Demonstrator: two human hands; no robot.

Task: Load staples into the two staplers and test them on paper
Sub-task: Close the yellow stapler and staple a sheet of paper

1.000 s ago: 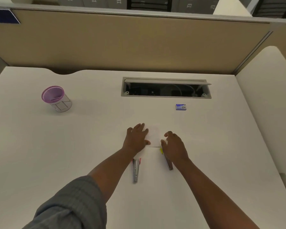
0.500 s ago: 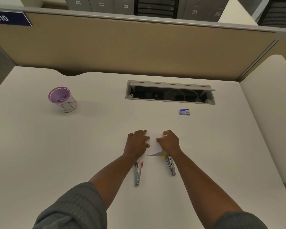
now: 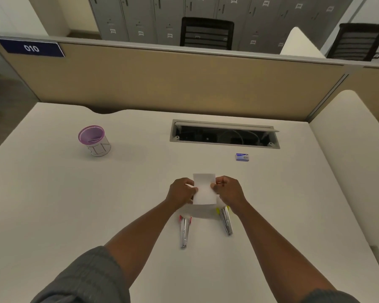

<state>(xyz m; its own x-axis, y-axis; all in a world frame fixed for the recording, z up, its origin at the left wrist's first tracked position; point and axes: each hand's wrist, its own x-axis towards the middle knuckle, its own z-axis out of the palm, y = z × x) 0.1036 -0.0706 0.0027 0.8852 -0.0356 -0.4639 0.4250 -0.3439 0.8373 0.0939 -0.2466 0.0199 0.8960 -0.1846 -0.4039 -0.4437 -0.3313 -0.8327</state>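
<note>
Both hands, left hand (image 3: 182,190) and right hand (image 3: 227,190), pinch paper (image 3: 204,189) by its side edges, lifted off desk (image 3: 53,204) | staplers (image 3: 185,231) (image 3: 226,219) lie just near of it, untouched | staple box (image 3: 242,157) far right | risk: testing before loading, so no staple fires.

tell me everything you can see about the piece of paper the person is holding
The paper is a small, plain white rectangular sheet, taller than wide, with no print visible. It is held up off the desk, casting a shadow beneath. The left hand pinches its left edge and the right hand pinches its right edge. It sits just beyond the two staplers, touching neither. Whether it is one sheet or folded cannot be told.
</note>
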